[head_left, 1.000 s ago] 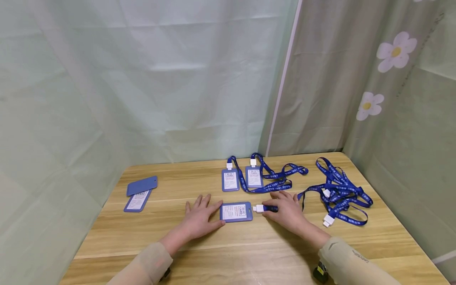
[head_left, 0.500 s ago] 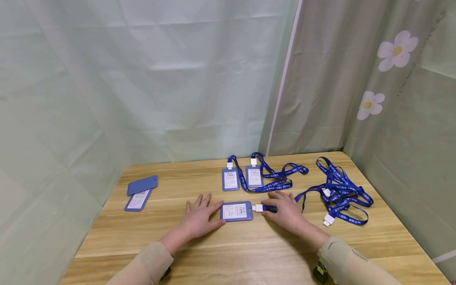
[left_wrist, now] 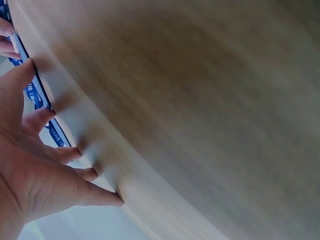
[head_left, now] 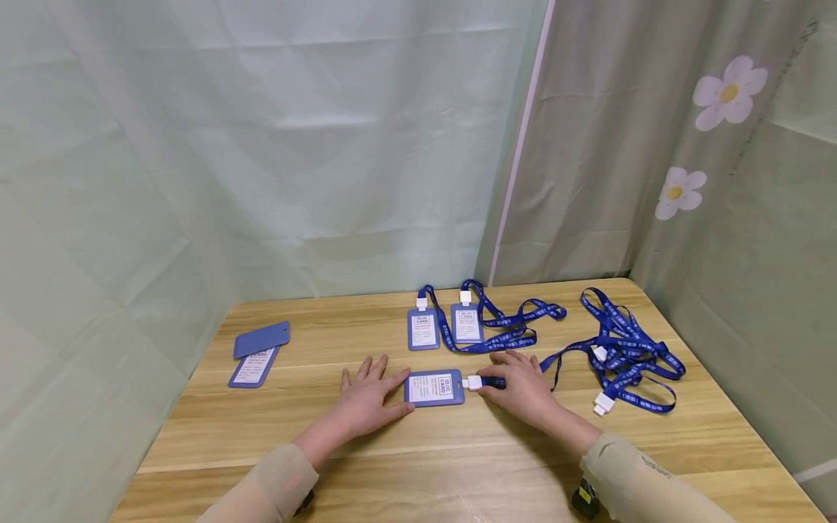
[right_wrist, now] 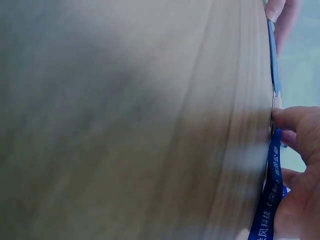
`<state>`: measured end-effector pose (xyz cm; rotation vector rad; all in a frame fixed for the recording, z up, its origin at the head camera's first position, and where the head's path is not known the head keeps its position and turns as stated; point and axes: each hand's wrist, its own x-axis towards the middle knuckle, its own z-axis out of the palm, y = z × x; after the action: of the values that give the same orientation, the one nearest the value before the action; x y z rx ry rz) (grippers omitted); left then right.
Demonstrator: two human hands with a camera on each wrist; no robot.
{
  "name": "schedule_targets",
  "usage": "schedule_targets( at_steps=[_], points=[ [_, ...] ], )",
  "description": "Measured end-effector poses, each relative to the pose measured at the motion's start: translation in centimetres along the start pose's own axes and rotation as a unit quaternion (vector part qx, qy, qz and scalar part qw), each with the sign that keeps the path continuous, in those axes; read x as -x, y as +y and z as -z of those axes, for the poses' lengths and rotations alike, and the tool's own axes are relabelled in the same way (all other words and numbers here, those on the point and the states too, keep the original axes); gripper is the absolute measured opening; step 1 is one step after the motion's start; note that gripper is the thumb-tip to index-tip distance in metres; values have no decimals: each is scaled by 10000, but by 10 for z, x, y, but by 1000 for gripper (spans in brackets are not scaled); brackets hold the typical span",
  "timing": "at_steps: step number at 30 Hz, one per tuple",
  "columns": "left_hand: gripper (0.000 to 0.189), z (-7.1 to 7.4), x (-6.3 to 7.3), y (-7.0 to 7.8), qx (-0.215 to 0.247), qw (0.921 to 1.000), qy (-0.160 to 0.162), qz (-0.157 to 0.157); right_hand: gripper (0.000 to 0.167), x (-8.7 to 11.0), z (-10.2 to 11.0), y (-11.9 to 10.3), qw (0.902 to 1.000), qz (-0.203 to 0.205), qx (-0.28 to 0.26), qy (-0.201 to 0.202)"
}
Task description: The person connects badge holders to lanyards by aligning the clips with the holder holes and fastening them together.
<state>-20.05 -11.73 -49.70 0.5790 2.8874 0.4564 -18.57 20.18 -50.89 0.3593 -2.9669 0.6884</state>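
Note:
A blue ID card holder (head_left: pixel 434 388) lies sideways on the table, its slotted end to the right. My left hand (head_left: pixel 365 401) is spread flat, with thumb and index finger touching the holder's left corners. In the left wrist view, that hand's other fingertips (left_wrist: pixel 90 173) rest on the wood. My right hand (head_left: pixel 523 388) pinches a blue lanyard just behind its white clip (head_left: pixel 474 383). The clip's tip meets the holder's slotted end; whether it passes into the slot cannot be told. From this hand the printed strap (right_wrist: pixel 270 200) trails off in the right wrist view.
Two card holders with lanyards attached (head_left: pixel 423 330) lie at the back middle. More blue lanyards (head_left: pixel 628 356) are tangled at the right, one white clip (head_left: pixel 604 403) nearest me. At the left, a plain blue holder (head_left: pixel 261 339) overlaps another card holder (head_left: pixel 252 370). Curtains (head_left: pixel 294 145) hang behind the table.
My right hand has slid slightly left with the lanyard, bringing the white clip from a small gap up to the holder's slotted end. The left hand has stayed in place.

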Motion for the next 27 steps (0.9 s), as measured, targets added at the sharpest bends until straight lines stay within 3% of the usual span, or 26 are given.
schedule_targets(
  at_steps=[27],
  points=[
    [68, -3, -2, 0, 78, 9998, 168, -53, 32, 1, -1, -2, 9999, -63, -143, -37]
  ],
)
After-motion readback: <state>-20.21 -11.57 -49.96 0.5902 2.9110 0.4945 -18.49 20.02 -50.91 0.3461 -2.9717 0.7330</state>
